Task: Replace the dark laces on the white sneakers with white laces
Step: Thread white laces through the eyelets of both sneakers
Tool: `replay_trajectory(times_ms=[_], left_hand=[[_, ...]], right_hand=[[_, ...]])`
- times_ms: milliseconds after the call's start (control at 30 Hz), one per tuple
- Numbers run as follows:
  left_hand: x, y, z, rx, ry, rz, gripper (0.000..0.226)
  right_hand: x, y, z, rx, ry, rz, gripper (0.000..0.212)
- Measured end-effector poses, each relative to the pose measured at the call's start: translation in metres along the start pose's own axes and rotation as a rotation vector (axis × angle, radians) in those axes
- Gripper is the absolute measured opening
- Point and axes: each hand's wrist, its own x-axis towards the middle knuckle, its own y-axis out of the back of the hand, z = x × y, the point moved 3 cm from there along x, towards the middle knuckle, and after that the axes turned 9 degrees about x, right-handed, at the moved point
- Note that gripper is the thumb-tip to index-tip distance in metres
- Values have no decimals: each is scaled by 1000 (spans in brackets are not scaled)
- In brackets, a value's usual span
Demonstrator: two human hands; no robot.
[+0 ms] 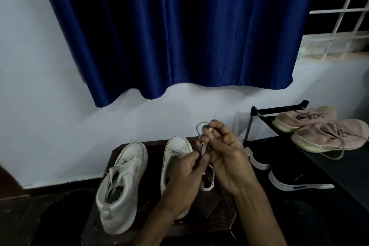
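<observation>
Both hands are closed on one lace: the left hand pinches it between thumb and forefinger, and the right hand curls its fingers round the stretch just above that pinch. The light is dim, so the lace reads pale grey and its true colour is hard to judge. Its ends are buried in the fingers. One thin loop rises above the right hand and a wider loop hangs below both hands.

The hands and lace sit above the dark wooden table, over its middle. On the table's left part stands a laced sneaker, white, toe towards the wall, with pale laces threaded. Beside it at the table's centre stands the second sneaker, its heel and opening covered by the left hand and wrist, so its lacing cannot be made out.

To the right of the table is a black shoe rack holding pink sneakers, with black shoes lower down. Above the table hangs a blue curtain, and a white window grille shows up and to the right.
</observation>
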Motion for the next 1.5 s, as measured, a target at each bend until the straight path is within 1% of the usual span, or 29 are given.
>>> replay_trajectory(times_ms=[67,100,133,167,200,267,300,333,433,533,600,700,767,833,933,967,1067,1100,1167,1233,1300,1333,1367,1433,1500], left_hand=[[1,6,-4,-24,19,-7,18],[0,10,-4,23,-4,-6,19],[-2,14,-3,82,-35,1,21],[-4,17,-3,135,-68,17,24],[-7,20,-3,185,-95,43,26],[-15,27,-3,283,-158,97,29],[-19,29,-4,292,-191,111,30],[-23,30,-3,264,-216,120,30],[-29,34,2,73,-263,176,32],[-33,39,7,-85,-312,276,36],[-34,42,9,-154,-328,318,35],[-39,40,12,-155,-391,325,34],[-43,33,12,-51,-429,281,29],[-46,17,3,219,-456,207,23],[-42,-14,-23,796,-535,116,19],[-39,-24,-33,952,-506,59,19],[-23,-46,-53,1266,-346,-20,34],[-19,-51,-56,1343,-314,-20,38],[-11,-58,-60,1472,-280,-2,38],[-3,-64,-61,1540,-204,-33,37],[1,-64,-51,1527,-127,-80,34],[1,-61,-39,1488,-101,-70,26],[0,-58,-29,1470,-140,-32,13],[-2,-39,-9,1376,-238,41,23],[-2,2,9,1231,-217,226,13]], right_hand=[[1,5,2,7,-22,23,22],[0,8,1,-60,-36,37,19],[1,16,-3,-182,-45,58,16],[1,27,-8,-361,-31,95,15],[2,43,-14,-619,28,161,16],[4,72,-26,-1270,203,277,17],[5,83,-26,-1502,226,275,16],[6,90,-22,-1625,193,248,14],[10,103,1,-1724,40,153,11],[11,116,15,-1830,-58,151,10],[10,121,21,-1891,-118,114,14],[11,121,27,-1961,-110,80,17],[14,123,29,-2001,-73,83,9],[19,127,29,-1980,-43,127,6],[28,129,18,-1707,94,282,17],[30,123,12,-1607,168,326,17],[31,95,-3,-1279,361,388,13],[31,84,-6,-1142,388,381,13],[31,64,-10,-866,386,352,9],[31,50,-11,-680,347,325,6],[31,43,-10,-614,285,275,12],[31,42,-10,-607,257,243,15],[32,40,-10,-607,235,210,19],[33,38,-11,-617,211,161,28],[33,34,-12,-630,243,167,28]])
